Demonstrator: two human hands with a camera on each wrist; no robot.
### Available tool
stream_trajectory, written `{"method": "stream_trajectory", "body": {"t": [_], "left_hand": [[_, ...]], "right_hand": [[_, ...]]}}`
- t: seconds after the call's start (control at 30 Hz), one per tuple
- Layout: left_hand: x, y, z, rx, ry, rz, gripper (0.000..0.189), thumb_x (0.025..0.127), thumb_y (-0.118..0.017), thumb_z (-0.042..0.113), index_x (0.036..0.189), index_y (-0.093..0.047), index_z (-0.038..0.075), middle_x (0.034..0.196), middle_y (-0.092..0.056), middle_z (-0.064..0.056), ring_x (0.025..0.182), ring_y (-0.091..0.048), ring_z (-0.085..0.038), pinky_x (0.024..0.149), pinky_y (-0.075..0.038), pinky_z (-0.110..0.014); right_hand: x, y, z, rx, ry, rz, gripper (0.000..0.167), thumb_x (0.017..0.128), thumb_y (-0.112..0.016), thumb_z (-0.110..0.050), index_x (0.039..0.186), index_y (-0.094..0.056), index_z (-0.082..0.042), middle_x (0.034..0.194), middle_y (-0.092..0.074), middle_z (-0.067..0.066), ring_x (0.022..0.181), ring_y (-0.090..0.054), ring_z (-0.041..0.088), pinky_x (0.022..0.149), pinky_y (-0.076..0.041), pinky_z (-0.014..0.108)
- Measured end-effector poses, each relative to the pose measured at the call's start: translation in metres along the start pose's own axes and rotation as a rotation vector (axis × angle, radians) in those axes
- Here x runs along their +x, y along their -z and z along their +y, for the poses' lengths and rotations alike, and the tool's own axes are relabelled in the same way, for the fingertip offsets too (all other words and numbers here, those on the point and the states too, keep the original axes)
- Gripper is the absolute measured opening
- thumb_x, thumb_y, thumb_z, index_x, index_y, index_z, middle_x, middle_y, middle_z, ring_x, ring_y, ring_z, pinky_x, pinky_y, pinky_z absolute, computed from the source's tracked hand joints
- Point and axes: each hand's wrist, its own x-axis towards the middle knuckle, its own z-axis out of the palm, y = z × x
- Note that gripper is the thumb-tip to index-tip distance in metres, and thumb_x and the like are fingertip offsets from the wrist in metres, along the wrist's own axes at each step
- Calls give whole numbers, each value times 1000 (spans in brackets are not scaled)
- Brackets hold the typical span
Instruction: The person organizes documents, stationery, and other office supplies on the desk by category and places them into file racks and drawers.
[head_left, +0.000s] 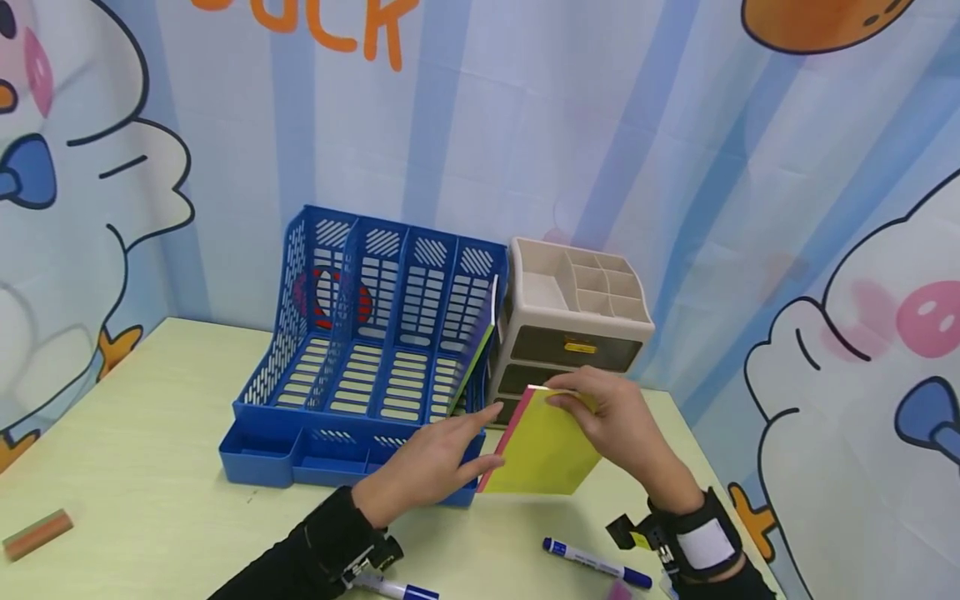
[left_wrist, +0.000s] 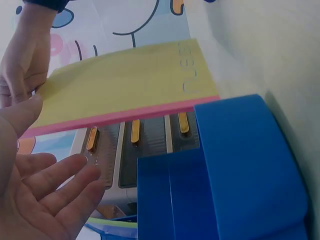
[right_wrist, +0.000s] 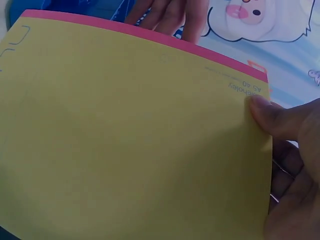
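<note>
My right hand (head_left: 618,421) pinches a yellow notebook (head_left: 551,446) with a pink spine by its top corner, thumb on the cover in the right wrist view. The notebook stands upright, its spine turned toward my left hand (head_left: 431,462). That hand has its fingers spread beside the spine, with nothing in its grasp. Behind it stands a blue file rack (head_left: 367,350) with several slots and a front tray (head_left: 258,446). One thin book (head_left: 476,350) with a green edge leans in the rack's rightmost slot.
A beige drawer organizer (head_left: 577,308) stands right of the rack, against the curtain. Blue-capped markers lie near the front: one marker (head_left: 596,562) at right, another marker (head_left: 393,587) by my left wrist. A brown block (head_left: 37,535) lies at far left.
</note>
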Motion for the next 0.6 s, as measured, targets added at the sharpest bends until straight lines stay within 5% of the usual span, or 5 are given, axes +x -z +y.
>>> {"method": "stream_trajectory", "body": {"t": [0.17, 0.27, 0.4, 0.6], "left_hand": [[-1, -2, 3, -65, -36, -8, 65, 97, -56, 49, 152, -35, 22, 136, -58, -6, 120, -58, -25, 95, -48, -47], [0, -4, 4, -114, -62, -12, 58, 97, -57, 43, 146, -41, 17, 119, -65, -2, 96, -65, -13, 86, -53, -33], [0, -4, 3, -174, -89, 14, 40, 99, -58, 32, 132, -49, 12, 93, -63, 2, 66, -57, -5, 65, -52, -20], [-2, 0, 2, -217, -129, 81, 19, 100, -59, 21, 115, -54, 10, 78, -58, 3, 52, -52, -3, 51, -48, -19]], "right_hand": [[7, 2, -14, -25, 97, 3, 22, 81, -78, 0, 100, -75, -10, 89, -70, -3, 77, -64, 12, 66, -54, 29], [12, 4, -22, -16, 140, 17, 24, 79, -79, 1, 100, -75, -11, 88, -69, -3, 75, -64, 11, 64, -53, 27], [18, 6, -28, 4, 174, 34, 25, 79, -78, 2, 100, -75, -11, 87, -68, -4, 71, -61, 9, 61, -51, 24], [25, 5, -33, 0, 168, 68, 25, 78, -80, 1, 100, -75, -9, 90, -70, -1, 78, -64, 12, 66, -55, 27]]}}
